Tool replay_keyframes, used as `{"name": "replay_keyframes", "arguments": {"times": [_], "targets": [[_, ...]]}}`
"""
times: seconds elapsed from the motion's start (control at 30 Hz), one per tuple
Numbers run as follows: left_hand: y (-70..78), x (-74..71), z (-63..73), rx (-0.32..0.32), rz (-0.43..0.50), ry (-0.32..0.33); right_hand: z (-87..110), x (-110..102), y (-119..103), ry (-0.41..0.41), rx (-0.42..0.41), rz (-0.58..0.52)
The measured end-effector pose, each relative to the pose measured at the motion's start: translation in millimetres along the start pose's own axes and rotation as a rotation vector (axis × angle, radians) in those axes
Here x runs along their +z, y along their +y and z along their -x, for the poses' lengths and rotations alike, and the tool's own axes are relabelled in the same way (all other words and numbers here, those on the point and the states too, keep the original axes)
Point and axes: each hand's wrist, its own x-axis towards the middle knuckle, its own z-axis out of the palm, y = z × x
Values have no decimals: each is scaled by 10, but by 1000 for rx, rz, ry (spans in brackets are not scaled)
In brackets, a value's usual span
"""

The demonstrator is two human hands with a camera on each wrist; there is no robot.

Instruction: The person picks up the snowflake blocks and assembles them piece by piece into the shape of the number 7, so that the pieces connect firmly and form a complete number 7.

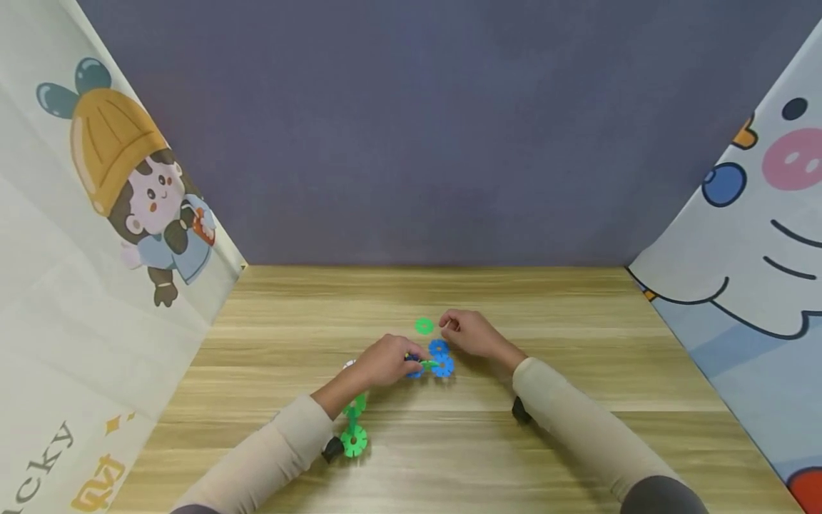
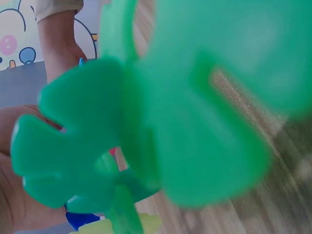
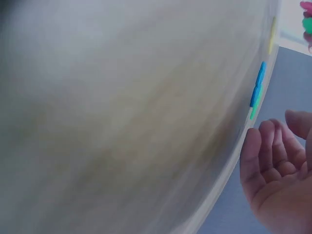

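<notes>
My left hand (image 1: 387, 360) pinches a string of interlocking flower-shaped discs near its right end. A green disc (image 1: 428, 365) stands edge-on beside its fingertips, joined to a blue disc (image 1: 443, 366). More green discs (image 1: 354, 441) of the string hang below the left wrist, and one fills much of the left wrist view as a large green disc (image 2: 214, 126). The hand hides the string's middle. My right hand (image 1: 470, 333) hovers to the right with loosely bent fingers (image 3: 252, 146) and holds nothing. Near it lie a blue disc (image 1: 439, 347) and a loose green disc (image 1: 424, 326).
The wood-grain table (image 1: 552, 307) meets a dark grey back panel (image 1: 411, 143). Printed cartoon cloths hang as side walls on the left (image 1: 58, 250) and right (image 1: 738, 250).
</notes>
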Motion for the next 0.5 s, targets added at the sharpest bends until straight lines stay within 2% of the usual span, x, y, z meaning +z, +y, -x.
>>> {"name": "replay_keyframes", "arguments": {"times": [0.23,0.5], "targets": [[6,6,13,2,15,-8,-228,77,21,-21,-31,121],[8,15,1,16,16,4,-360,136,-45,-60,12,201]]}}
